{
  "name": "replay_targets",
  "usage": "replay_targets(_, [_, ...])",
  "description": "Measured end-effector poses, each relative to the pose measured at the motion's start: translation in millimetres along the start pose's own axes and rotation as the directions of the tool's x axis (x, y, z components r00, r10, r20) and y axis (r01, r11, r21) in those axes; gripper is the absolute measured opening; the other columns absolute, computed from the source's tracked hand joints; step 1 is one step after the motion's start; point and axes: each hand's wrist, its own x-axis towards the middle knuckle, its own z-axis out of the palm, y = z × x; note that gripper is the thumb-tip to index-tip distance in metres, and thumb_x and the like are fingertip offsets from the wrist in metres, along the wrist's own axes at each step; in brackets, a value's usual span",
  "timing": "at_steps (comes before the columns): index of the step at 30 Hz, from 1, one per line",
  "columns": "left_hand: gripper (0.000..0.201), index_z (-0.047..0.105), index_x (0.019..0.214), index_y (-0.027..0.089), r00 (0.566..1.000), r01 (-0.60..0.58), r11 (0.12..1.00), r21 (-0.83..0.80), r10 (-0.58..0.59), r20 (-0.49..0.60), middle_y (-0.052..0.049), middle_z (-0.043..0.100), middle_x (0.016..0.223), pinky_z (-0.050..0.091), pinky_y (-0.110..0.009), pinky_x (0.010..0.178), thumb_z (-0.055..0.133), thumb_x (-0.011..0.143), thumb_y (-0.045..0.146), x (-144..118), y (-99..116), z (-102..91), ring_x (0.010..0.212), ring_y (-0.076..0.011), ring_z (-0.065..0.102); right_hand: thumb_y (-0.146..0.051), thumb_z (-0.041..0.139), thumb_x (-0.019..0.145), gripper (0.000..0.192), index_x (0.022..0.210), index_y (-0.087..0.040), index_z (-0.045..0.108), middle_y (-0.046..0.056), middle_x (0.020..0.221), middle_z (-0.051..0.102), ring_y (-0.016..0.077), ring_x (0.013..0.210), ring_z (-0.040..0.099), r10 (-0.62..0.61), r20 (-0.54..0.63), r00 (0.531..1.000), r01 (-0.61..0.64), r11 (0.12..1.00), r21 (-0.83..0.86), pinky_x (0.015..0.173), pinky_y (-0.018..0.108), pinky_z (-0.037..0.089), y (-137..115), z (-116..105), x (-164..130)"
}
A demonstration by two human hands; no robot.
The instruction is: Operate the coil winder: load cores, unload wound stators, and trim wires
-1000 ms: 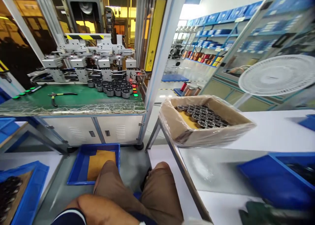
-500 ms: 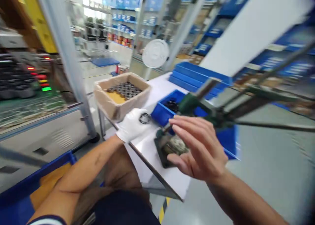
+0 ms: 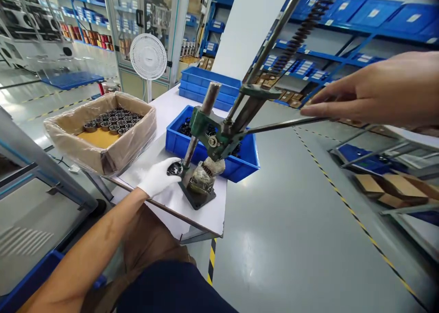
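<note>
Gripping one metal ring [image 3: 174, 168] under one green lever press [image 3: 219, 137] with my gloved left hand [image 3: 158, 177]; my bare right hand [image 3: 377, 91] fingers curl over its handle [image 3: 284, 124]. No readable labels.

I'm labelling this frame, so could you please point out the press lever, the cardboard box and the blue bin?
press lever [image 3: 274, 125], head view, middle of the thin metal rod.
cardboard box [image 3: 132, 145], head view, plastic-lined front wall.
blue bin [image 3: 176, 145], head view, left outer wall.
</note>
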Motion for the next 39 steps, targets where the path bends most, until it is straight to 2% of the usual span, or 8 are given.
replay_targets(4, [0.070,0.063,0.127,0.021,0.994,-0.026,0.997,-0.074,0.033,0.101,-0.008,0.073,0.119,0.053,-0.042,0.099,0.083,0.061,0.028,17,31,31.4,0.110,-0.0320,0.067,-0.031,-0.017,0.060,0.042,0.030,-0.004,-0.004,0.016,0.095,0.059,0.0117,0.068,0.058,-0.047,0.341,0.939,0.026,0.998,0.066,0.051,0.036,0.024,-8,-18,29])
replay_targets(9, [0.064,0.064,0.123,0.020,0.999,-0.002,0.978,-0.207,0.012,0.046,-0.006,0.075,0.112,0.056,-0.038,0.094,0.085,0.064,0.031,29,37,78.0,0.103,-0.0268,0.070,-0.033,0.007,0.072,0.059,0.038,0.006,0.035,0.018,0.091,0.064,0.0134,0.070,0.061,0.026,0.520,0.854,-0.169,0.959,0.229,0.049,0.025,0.025,-33,-16,27])
replay_targets(13, [0.066,0.060,0.126,0.019,0.999,0.020,0.949,-0.315,-0.031,-0.032,-0.006,0.073,0.118,0.054,-0.035,0.099,0.086,0.066,0.031,27,31,103.0,0.109,-0.0233,0.069,-0.043,0.037,0.078,0.062,0.086,0.010,0.068,0.012,0.097,0.069,0.0131,0.072,0.066,0.013,0.672,0.741,-0.286,0.911,0.297,0.057,0.020,0.038,-39,11,-24])
replay_targets(17, [0.069,0.061,0.126,0.020,0.996,0.021,0.932,-0.361,-0.049,-0.069,-0.006,0.072,0.121,0.051,-0.040,0.104,0.088,0.063,0.033,25,27,110.3,0.113,-0.0251,0.066,-0.042,0.070,0.080,0.055,0.123,-0.008,0.069,0.012,0.097,0.074,0.0170,0.075,0.072,0.045,0.613,0.789,-0.443,0.732,0.517,0.065,0.023,0.055,-18,74,-87])
replay_targets(20, [0.070,0.061,0.127,0.021,0.995,0.025,0.925,-0.380,-0.058,-0.075,-0.006,0.071,0.123,0.050,-0.041,0.105,0.088,0.063,0.033,23,26,112.1,0.115,-0.0256,0.066,-0.048,0.078,0.077,0.049,0.109,-0.011,0.073,0.015,0.099,0.073,0.0246,0.082,0.073,-0.041,0.581,0.813,-0.456,0.576,0.679,0.069,0.031,0.062,-9,136,-120])
replay_targets(24, [0.077,0.056,0.133,0.023,0.997,0.020,0.903,-0.430,-0.050,-0.059,-0.006,0.069,0.129,0.049,-0.040,0.107,0.088,0.063,0.031,20,25,115.1,0.119,-0.0250,0.064,-0.057,0.077,0.070,0.048,0.091,-0.014,0.073,0.013,0.090,0.073,0.0261,0.080,0.071,-0.199,0.650,0.734,-0.465,0.550,0.694,0.070,0.035,0.059,-19,200,-137])
replay_targets(30, [0.079,0.057,0.133,0.022,0.997,-0.003,0.908,-0.419,-0.032,-0.076,-0.007,0.067,0.132,0.047,-0.042,0.110,0.089,0.062,0.030,17,24,115.5,0.122,-0.0269,0.062,-0.060,0.063,0.079,0.045,0.070,-0.015,0.062,0.006,0.065,0.060,0.0170,0.061,0.055,-0.025,0.357,0.934,-0.293,0.519,0.803,0.061,0.031,0.045,-51,260,-137])
replay_targets(39, [0.073,0.058,0.130,0.022,0.991,-0.014,0.920,-0.391,-0.040,-0.129,-0.006,0.068,0.129,0.049,-0.041,0.108,0.086,0.063,0.026,16,28,115.7,0.120,-0.0260,0.063,-0.075,0.058,0.078,0.058,0.069,-0.017,0.054,0.003,0.062,0.053,0.0148,0.060,0.049,-0.007,0.272,0.962,-0.242,0.432,0.869,0.061,0.029,0.043,-72,301,-128])
